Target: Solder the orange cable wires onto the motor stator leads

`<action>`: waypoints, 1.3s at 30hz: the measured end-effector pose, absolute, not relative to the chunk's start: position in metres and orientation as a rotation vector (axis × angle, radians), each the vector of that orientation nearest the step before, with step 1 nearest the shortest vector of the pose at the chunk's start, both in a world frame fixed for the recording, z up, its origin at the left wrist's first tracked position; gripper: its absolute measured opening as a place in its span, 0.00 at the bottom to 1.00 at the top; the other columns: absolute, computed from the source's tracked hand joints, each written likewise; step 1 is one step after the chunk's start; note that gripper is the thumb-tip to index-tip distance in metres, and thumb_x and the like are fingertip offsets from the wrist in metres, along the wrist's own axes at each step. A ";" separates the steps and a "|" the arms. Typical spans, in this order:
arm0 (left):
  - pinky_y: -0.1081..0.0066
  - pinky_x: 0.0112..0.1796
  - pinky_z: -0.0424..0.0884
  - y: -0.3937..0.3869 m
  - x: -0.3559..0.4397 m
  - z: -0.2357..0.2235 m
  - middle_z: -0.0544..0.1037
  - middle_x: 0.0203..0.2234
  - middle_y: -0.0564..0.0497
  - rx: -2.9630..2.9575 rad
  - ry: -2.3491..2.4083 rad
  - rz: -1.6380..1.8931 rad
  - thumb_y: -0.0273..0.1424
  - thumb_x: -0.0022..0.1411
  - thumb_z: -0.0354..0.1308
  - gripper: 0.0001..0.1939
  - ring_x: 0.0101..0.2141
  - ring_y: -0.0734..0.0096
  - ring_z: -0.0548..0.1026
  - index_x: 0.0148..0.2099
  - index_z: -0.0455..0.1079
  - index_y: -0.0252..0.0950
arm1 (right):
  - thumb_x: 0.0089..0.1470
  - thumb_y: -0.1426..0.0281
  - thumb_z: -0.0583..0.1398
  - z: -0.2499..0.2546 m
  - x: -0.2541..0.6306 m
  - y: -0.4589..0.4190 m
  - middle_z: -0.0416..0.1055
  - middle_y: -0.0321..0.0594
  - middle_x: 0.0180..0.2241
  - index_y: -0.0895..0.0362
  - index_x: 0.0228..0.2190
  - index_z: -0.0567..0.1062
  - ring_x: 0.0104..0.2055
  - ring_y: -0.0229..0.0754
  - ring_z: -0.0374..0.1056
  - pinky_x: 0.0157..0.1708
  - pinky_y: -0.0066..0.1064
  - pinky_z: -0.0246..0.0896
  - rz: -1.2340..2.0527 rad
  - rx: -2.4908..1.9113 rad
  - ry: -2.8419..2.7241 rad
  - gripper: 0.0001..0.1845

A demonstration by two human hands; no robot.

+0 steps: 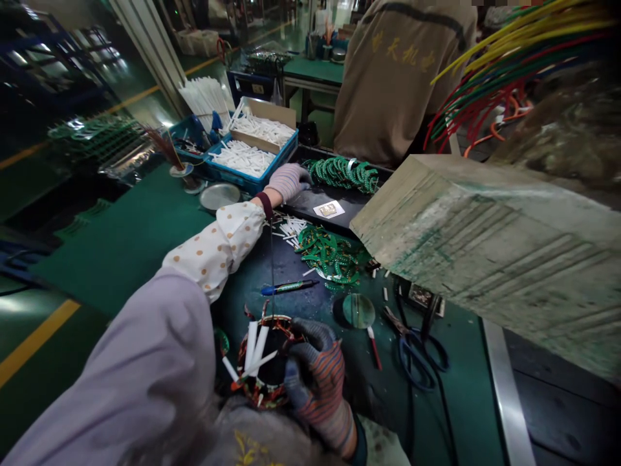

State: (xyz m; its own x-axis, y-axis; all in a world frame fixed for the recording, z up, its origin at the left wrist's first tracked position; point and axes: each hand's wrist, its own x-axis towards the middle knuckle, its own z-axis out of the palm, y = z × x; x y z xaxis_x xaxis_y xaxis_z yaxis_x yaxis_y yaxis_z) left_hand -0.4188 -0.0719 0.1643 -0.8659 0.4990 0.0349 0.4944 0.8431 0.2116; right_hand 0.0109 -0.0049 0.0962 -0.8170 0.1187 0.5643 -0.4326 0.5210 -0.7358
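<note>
My right hand (317, 382), in a striped glove with grey fingertips, grips the right side of a motor stator (264, 388) with copper windings. Several white sleeves (257, 349) stick up from the stator's ring. A thin dark cord (272, 272) rises taut from its rim to my left wrist. My left hand (290, 181), gloved too, reaches far forward over the edge of a black tray (310, 202), its fingers curled closed; their inner side is hidden. Right of that wrist lie white tube pieces (291, 228) and a heap of green curved strips (327, 252).
A blue marker (290, 287), a round disc (359, 311) and blue-handled scissors (420, 356) lie on the green mat. Blue bins of white tubes (247, 158) stand behind my left hand. A large worn block (485, 259) blocks the right; a person (402, 84) sits beyond.
</note>
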 end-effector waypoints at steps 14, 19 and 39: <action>0.65 0.56 0.79 -0.055 -0.409 0.141 0.90 0.45 0.39 0.713 2.932 0.091 0.38 0.67 0.72 0.19 0.52 0.47 0.87 0.54 0.91 0.33 | 0.64 0.71 0.62 0.102 0.009 -0.003 0.83 0.42 0.53 0.47 0.46 0.80 0.53 0.49 0.81 0.49 0.41 0.78 1.305 0.288 -2.187 0.11; 0.65 0.58 0.79 -0.073 -0.414 0.144 0.90 0.55 0.40 0.627 3.029 0.253 0.41 0.80 0.59 0.25 0.55 0.52 0.86 0.66 0.86 0.34 | 0.64 0.73 0.61 0.104 0.011 -0.002 0.83 0.41 0.55 0.47 0.48 0.80 0.55 0.48 0.81 0.51 0.41 0.78 1.336 0.278 -2.208 0.13; 0.73 0.53 0.78 -0.079 -0.446 0.145 0.90 0.42 0.45 0.555 2.935 0.142 0.39 0.70 0.71 0.16 0.50 0.56 0.86 0.54 0.91 0.38 | 0.66 0.72 0.61 0.102 0.013 -0.006 0.83 0.42 0.55 0.47 0.46 0.80 0.56 0.49 0.81 0.52 0.42 0.78 1.360 0.259 -2.206 0.12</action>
State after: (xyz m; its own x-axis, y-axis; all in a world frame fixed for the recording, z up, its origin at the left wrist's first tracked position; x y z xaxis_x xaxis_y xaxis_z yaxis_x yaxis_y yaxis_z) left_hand -0.4464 -0.0786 0.1450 -0.9201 0.3693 -0.1303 0.3550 0.9271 0.1205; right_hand 0.0127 -0.0063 0.1025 -0.8407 0.1105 0.5302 -0.4241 0.4747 -0.7713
